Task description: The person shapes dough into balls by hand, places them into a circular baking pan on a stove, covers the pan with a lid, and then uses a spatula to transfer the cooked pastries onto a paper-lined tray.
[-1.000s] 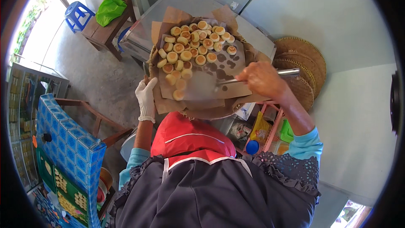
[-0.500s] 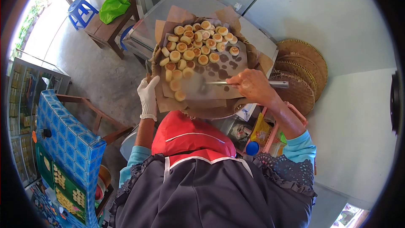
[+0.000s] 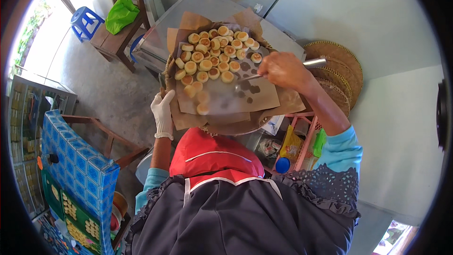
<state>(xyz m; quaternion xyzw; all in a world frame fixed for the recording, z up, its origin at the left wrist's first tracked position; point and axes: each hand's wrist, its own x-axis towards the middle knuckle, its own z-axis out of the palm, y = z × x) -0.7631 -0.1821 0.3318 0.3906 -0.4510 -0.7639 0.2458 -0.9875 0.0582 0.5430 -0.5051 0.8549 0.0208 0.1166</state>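
Observation:
A round woven tray [image 3: 238, 129] lined with brown paper [image 3: 264, 98] holds many small round browned buns [image 3: 205, 65], grouped toward its far and left side. Dark greasy spots mark the bare paper. My left hand [image 3: 162, 113], in a white glove, grips the tray's left rim, fingers partly hidden behind it. Bare, my right hand [image 3: 284, 70] is closed round a metal-handled spatula [image 3: 315, 63] above the right part of the tray. The spatula's head is smeared by motion, near the buns. A few buns at the near left look hazy.
The tray rests on a grey metal-topped cabinet [image 3: 188, 7] against the wall. More woven trays [image 3: 337, 75] lean at right. Below them sits a pink basket [image 3: 306, 141] with packets. At left stand a blue-covered table [image 3: 85, 165], a wooden chair [image 3: 111, 42] and a blue stool [image 3: 86, 22].
My right hand and the spatula have moved away from me and slightly right, the handle's end rising. My left hand stays on the rim. The view has shifted a little.

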